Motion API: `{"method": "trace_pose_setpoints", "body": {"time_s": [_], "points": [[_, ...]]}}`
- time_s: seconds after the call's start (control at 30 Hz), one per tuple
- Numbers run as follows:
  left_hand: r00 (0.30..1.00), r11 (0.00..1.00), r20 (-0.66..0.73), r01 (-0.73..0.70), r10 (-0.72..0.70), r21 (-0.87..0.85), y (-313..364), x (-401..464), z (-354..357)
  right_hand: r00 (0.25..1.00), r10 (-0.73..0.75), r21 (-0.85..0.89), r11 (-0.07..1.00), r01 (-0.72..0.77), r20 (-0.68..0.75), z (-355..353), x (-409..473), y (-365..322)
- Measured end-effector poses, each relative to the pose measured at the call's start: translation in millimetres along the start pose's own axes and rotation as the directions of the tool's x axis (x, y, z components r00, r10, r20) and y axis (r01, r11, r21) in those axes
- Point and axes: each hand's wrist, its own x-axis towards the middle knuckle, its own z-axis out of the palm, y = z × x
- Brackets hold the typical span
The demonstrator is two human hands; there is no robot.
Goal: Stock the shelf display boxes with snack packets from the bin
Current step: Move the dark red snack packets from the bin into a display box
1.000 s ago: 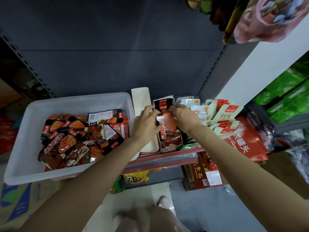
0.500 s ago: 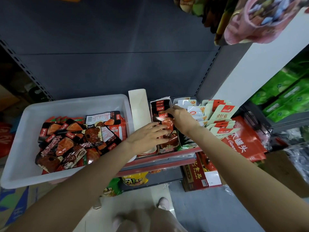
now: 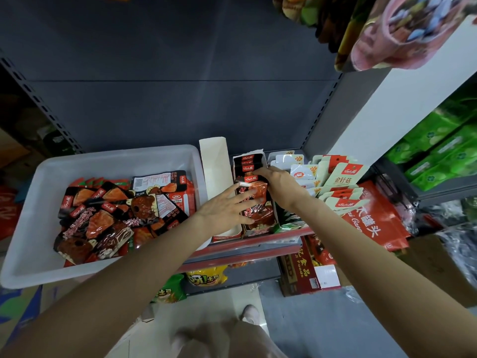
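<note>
The left hand (image 3: pixel 227 210) lies flat with straight fingers on the shiny red-and-black snack packets (image 3: pixel 254 202) in the narrow cardboard display box (image 3: pixel 260 229); the right hand (image 3: pixel 277 180) pinches one packet.

My shelf (image 3: pixel 247 248), grey with a red front edge, carries from left to right: a white plastic bin (image 3: pixel 31 220) of loose red-and-black snack packets (image 3: pixel 108 215); an empty pale display box (image 3: pixel 218 174); a display box (image 3: pixel 260 228) filled with upright red-and-black packets; further boxes of cream-and-red hanging packs (image 3: pixel 340 177). A large red pouch (image 3: pixel 379 223) overhangs the shelf's right end, touching those packs
</note>
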Motion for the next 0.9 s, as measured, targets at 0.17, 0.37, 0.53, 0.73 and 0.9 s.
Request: {"method": "trace_pose_setpoints", "body": {"time_s": [0.17, 0.37, 0.53, 0.73, 0.9], "points": [[1.000, 1.000, -0.015, -0.017, 0.018, 0.023, 1.4, 1.2, -4.0, 1.000, 0.014, -0.002, 1.000, -0.014, 0.019, -1.5, 1.7, -0.8], [0.995, 0.995, -0.062, 0.069, -0.073, -0.067, -1.5, -8.5, -2.3, 1.000, -0.008, -0.003, 1.000, 0.008, 0.020, -5.2, -2.3, -3.5], [0.998, 0.998, -0.017, 0.054, -0.055, -0.022, 3.0, -7.4, 0.5, 1.000, 0.011, -0.024, 1.000, -0.010, 0.022, -5.7, -2.4, -5.1], [0.996, 0.979, -0.053, 0.064, -0.076, -0.193, 5.1, -5.6, 3.4, 0.999, 0.035, -0.029, 0.999, -0.034, 0.041, -3.8, -1.5, -5.1], [0.746, 0.514, -0.219, 0.188, -0.629, -0.837, 6.6, -8.9, -3.4, 0.998, 0.043, -0.008, 0.999, -0.043, 0.034, -4.6, -2.5, -6.0]]}}
